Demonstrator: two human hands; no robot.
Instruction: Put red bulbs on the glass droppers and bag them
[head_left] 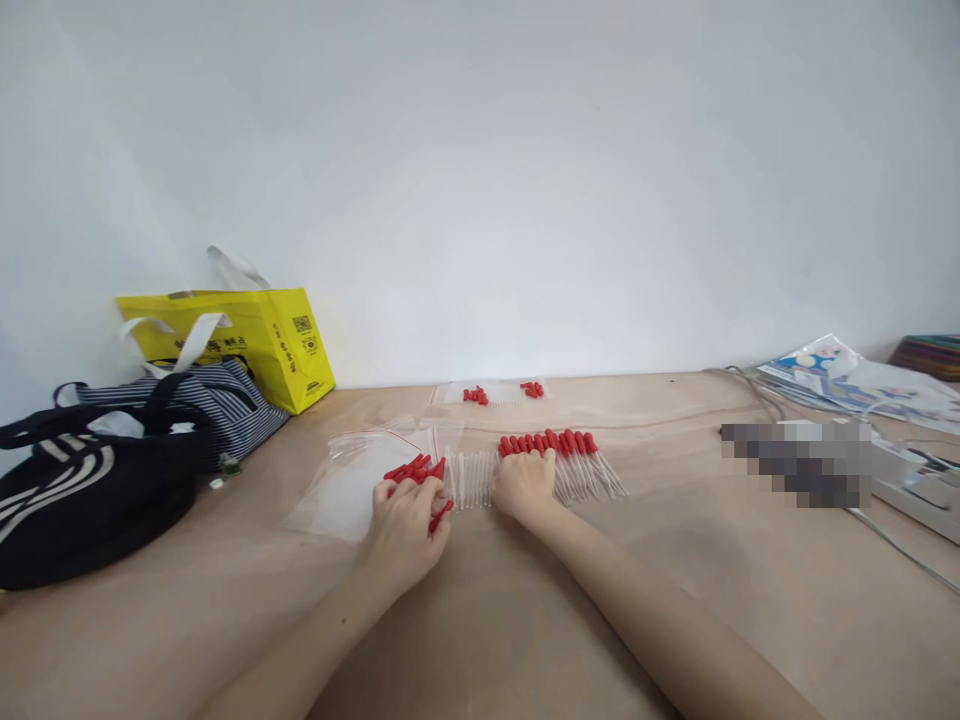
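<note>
**Two hands work among red caps and white sticks**

The left hand (409, 515) curls over a small pile of red caps (411, 467) beside a clear plastic bag (337, 490), one more cap showing near its thumb; whether it grips any cannot be told. The right hand (525, 482), narrow with fingers bent, rests at a row of white sticks (470, 480); its grip is hidden. Sticks topped with red caps (574, 443) fan out just right of it on the desk (480, 610). Farther back, near the wall (525, 200), a clear packet (504, 392) has two red clusters. A yellow bag (300, 350) stands at the left, behind a striped bag (236, 410) and a black bag (150, 490).
</note>
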